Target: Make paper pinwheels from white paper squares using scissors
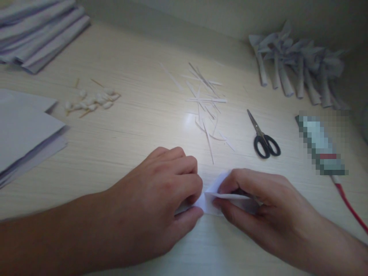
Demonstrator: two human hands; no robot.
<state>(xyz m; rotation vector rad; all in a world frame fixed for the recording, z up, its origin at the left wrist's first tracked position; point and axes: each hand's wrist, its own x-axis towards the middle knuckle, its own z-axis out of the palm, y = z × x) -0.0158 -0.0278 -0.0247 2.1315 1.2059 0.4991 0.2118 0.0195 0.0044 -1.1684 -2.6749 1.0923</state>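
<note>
i am seeing white paper (214, 199) in the hands. the table (138, 126) is showing pale wood stripes. the scissors (263, 136) are wearing black handles and grey blades. the cotton buds (92, 100) are looking white on tan sticks. the cord (349, 207) is glowing red.

Both hands cover most of a small white paper (214, 197) at lower centre; its full shape cannot be told. A pixelated block hides an object (322, 145) at right. Paper stacks (25, 134) at left and folded sheets (43, 34) at upper left run off the frame. Both forearms are cut by the bottom edge.
</note>
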